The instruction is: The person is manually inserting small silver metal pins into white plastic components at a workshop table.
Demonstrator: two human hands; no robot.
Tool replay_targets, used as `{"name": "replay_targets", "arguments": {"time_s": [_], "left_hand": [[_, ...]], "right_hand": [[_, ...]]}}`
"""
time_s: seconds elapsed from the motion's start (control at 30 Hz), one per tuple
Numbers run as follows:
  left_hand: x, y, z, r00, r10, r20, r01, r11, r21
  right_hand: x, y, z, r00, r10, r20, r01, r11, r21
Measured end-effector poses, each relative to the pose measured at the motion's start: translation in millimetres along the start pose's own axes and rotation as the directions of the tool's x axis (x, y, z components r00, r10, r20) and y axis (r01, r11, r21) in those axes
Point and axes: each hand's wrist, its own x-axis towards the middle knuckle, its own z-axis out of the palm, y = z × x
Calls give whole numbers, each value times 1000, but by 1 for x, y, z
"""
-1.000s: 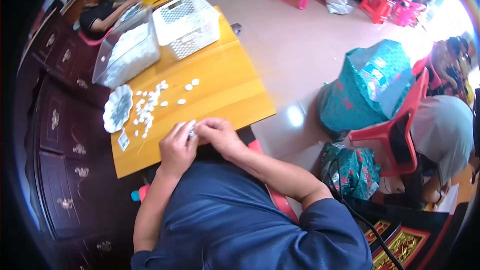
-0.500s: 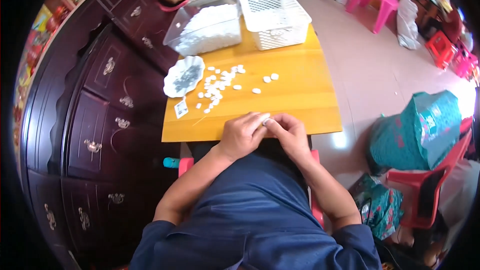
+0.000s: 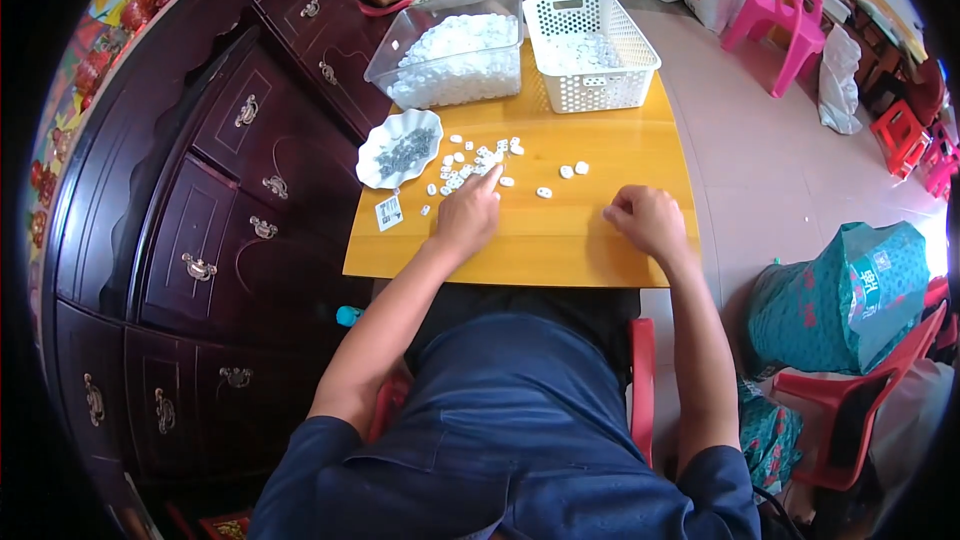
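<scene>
Touching white pieces (image 3: pixel 460 175) right of dish (image 3: pixel 380 156) on tabletop (image 3: pixel 560 250) with left hand (image 3: pixel 468 218), index out, other fingers (image 3: pixel 486 212) curled; can't tell grip. Resting right hand (image 3: pixel 650 223) farther right of dish, fingers curled in; can't tell contents.

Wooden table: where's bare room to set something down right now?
The table is bare along its near edge between the left hand and right hand, and between the white basket and paired white pieces. Crowded: the left, with scalloped dish, card and scattered white pieces; the far end, with clear tub and basket.
</scene>
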Motion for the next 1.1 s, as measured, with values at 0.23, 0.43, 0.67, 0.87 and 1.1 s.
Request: {"name": "replay_targets", "arguments": {"time_s": [0.23, 0.43, 0.67, 0.87, 1.1], "left_hand": [[19, -11, 5, 985, -86, 153, 71, 992, 104], [24, -9, 8, 993, -40, 114, 22, 987, 157], [11, 2, 0, 996, -27, 80, 18, 994, 105], [-18, 11, -4, 1000, -1, -15, 1, 1000, 18], [-34, 5, -4, 994, -24, -102, 7, 987, -163]], "right_hand": [[41, 14, 11, 988, 119, 99, -123, 992, 33], [54, 6, 12, 977, 197, 81, -194, 980, -47], [48, 8, 19, 983, 171, -71, -172, 985, -17], [19, 10, 17, 976, 171, -135, -140, 966, 218], [-13, -1, 11, 991, 112, -75, -69, 901, 429]]}}
